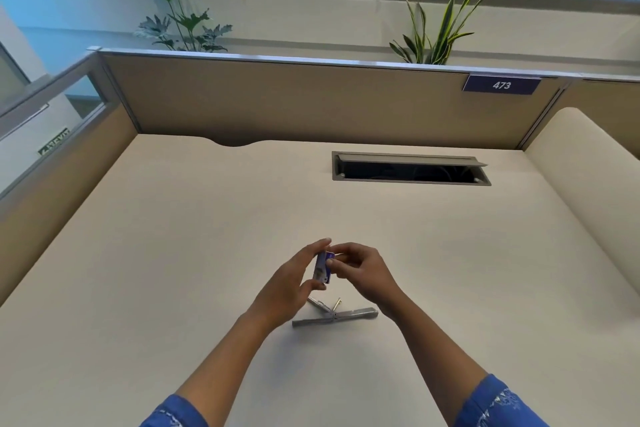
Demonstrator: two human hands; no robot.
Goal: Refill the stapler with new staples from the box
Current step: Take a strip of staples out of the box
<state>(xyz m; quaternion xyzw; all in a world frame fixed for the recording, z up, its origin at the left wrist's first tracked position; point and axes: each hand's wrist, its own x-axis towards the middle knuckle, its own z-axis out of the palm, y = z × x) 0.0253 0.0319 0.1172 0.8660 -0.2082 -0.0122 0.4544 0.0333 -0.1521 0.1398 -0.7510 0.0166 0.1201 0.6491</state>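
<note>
Both hands meet at centre frame: the left hand (291, 282) grips the small purple staple box (323, 268) upright between thumb and fingers, while the right hand (360, 270) pinches at its top edge. Just below them the grey stapler (341, 315) lies swung open on the cream desk (173, 236). Upper right, a cable hatch (410, 168) gapes.
</note>
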